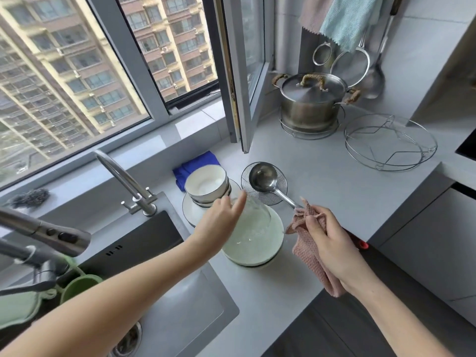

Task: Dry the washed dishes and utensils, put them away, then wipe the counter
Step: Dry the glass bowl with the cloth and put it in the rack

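Observation:
My left hand (221, 215) stretches out over a clear glass (255, 215), fingers apart, nothing gripped. The glass stands on a white plate (257, 253) beside the sink. My right hand (332, 243) is closed on a pink cloth (306, 251), whose top touches the handle of a steel ladle (262, 176). The ladle lies in a wire skimmer (248, 186). A red handle tip (363, 245) shows behind my right hand. Stacked white bowls (206, 184) sit on another plate (190, 210). A blue cloth (195, 163) lies behind them.
The sink (159, 253) and tap (123, 176) are at the left, with green items (77, 284) at its edge. An open window sash (239, 99) juts over the counter. A lidded steel pot (311, 99), a wire rack (389, 143) and hanging strainers (350, 63) are at the back right.

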The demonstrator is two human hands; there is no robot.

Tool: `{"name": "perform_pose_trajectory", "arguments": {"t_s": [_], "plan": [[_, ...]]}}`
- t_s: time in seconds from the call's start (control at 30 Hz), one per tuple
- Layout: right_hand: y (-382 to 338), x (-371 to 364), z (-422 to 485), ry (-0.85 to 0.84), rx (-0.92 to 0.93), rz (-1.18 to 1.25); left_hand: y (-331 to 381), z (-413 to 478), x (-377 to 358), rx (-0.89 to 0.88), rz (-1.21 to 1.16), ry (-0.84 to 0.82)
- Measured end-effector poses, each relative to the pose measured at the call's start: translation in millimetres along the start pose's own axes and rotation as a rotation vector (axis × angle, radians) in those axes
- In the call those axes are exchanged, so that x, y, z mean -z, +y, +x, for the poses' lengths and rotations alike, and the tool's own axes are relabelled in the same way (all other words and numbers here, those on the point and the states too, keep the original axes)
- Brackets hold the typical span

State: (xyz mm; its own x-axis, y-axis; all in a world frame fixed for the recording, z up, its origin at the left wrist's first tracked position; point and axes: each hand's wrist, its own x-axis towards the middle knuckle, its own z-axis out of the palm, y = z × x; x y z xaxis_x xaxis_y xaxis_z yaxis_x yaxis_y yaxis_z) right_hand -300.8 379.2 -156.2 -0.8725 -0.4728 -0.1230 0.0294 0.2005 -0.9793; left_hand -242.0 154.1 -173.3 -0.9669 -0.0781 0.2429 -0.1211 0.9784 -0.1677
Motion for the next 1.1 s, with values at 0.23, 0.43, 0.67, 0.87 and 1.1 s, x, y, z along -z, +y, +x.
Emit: {"name": "perform_pose_trajectory", "arguments": {"t_s": [0.23,0.43,0.67,0.87,1.1], "plan": [[-25.8,-53.9,8.1,-0.069,0.129,0.12,-14.0,-12.7,28.8,0.844,-1.091,-0.236],[-25.5,-132.1,21.6,-0.304,0.349,-0.778,-17.5,-32.8,44.0,0.767,-0.968,-0.016],[-49.4,-147.1,12.0,-0.918,0.162,-0.691,-61.7,-57.7,56.4,0.745,-0.946,-0.127],[-61.8,-134.7,17.9,-0.864,0.994,-1.616,-72.7,-84.9,70.3,0.722,-1.168,-0.309],[-100.0,-121.7,17.9,-0.08,0.462,-0.169,-84.4,-96.6,76.5,1.212,-1.763,-0.233]]}}
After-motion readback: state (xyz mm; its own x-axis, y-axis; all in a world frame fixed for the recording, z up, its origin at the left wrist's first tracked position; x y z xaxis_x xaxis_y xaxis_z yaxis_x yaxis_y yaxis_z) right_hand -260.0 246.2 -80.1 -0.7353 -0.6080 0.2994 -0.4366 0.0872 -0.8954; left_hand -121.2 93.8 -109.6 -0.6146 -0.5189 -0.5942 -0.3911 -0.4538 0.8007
